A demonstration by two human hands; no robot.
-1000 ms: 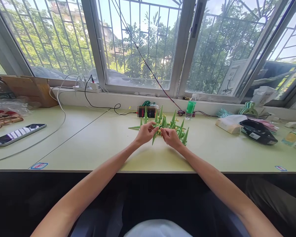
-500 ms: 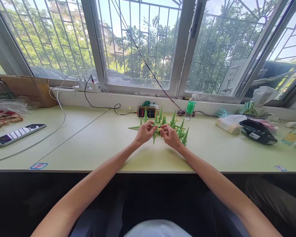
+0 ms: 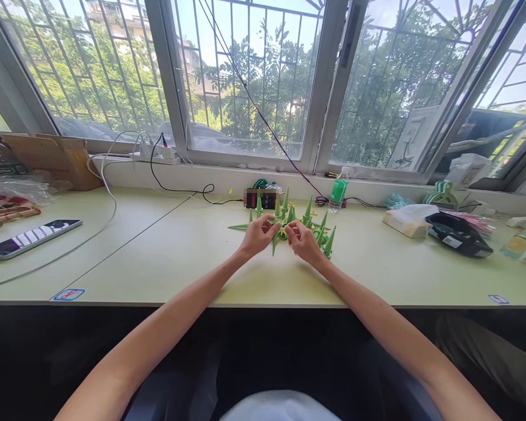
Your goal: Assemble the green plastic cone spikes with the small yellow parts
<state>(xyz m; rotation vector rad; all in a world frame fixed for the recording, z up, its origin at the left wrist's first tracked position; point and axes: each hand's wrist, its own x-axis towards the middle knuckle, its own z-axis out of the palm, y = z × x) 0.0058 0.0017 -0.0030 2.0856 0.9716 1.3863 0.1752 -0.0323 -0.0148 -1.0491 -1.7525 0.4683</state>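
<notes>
Several green cone-shaped spikes with small yellow parts make up a green spiky cluster (image 3: 307, 215) on the pale table. My left hand (image 3: 258, 235) reaches in from the left, its thumb and fingers pinched together at the near side of the cluster. Close beside it, my right hand (image 3: 304, 240) is pinched too, fingertips facing the left ones. Whatever small piece sits between the fingertips is too small to name. One green cone (image 3: 274, 242) points down toward me just right of the left hand.
Behind the cluster stands a black-and-red device (image 3: 260, 199) with wires. A green-labelled bottle (image 3: 338, 190) is at the window. To the right lie a tissue box (image 3: 405, 222) and a black bag (image 3: 458, 235); a phone (image 3: 33, 238) and white cable (image 3: 100, 225) are at left.
Both hands stay at nearly the same spot. The right fingertips have shifted very slightly; the cluster has not visibly moved.
</notes>
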